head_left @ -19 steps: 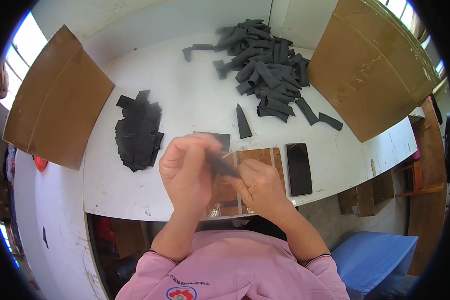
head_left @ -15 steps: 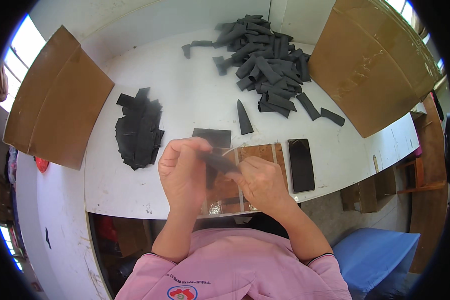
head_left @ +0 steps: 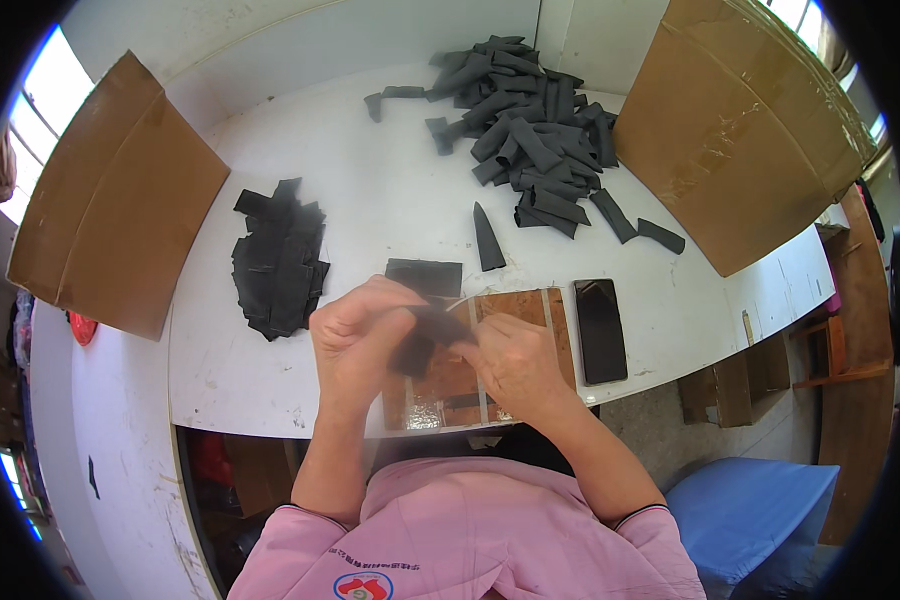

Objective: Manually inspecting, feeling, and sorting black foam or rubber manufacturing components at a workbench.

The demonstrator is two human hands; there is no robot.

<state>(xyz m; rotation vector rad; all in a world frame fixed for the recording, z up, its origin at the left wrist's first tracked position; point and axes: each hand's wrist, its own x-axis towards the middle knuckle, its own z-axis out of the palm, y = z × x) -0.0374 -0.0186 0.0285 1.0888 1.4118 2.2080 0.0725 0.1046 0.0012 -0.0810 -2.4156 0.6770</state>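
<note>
Above a brown board (head_left: 560, 340) with pale stripes, both my hands are closed on one small dark grey fabric piece (head_left: 437, 324), blurred by motion. My left hand (head_left: 355, 338) pinches its left end. My right hand (head_left: 516, 362) grips the right end, fingertips partly hidden. A thin whitish strip (head_left: 462, 301) shows beside the piece; I cannot tell what it is. Another dark patch (head_left: 410, 357) hangs or lies below my left fingers, blurred. Just beyond the board lies a flat dark rectangle (head_left: 425, 274), and farther off a pointed dark piece (head_left: 487, 238).
A big heap of rolled dark pieces (head_left: 535, 140) lies at the back right. To the left is a stack of flat dark pieces (head_left: 278, 265). Cardboard boxes (head_left: 120, 200) (head_left: 740, 130) flank the white table (head_left: 370, 170). A black phone (head_left: 600, 332) lies right of the board.
My left hand has shifted slightly left and turned, still gripping the dark piece. My right hand has moved a little left. The dark patch below shows more to the left.
</note>
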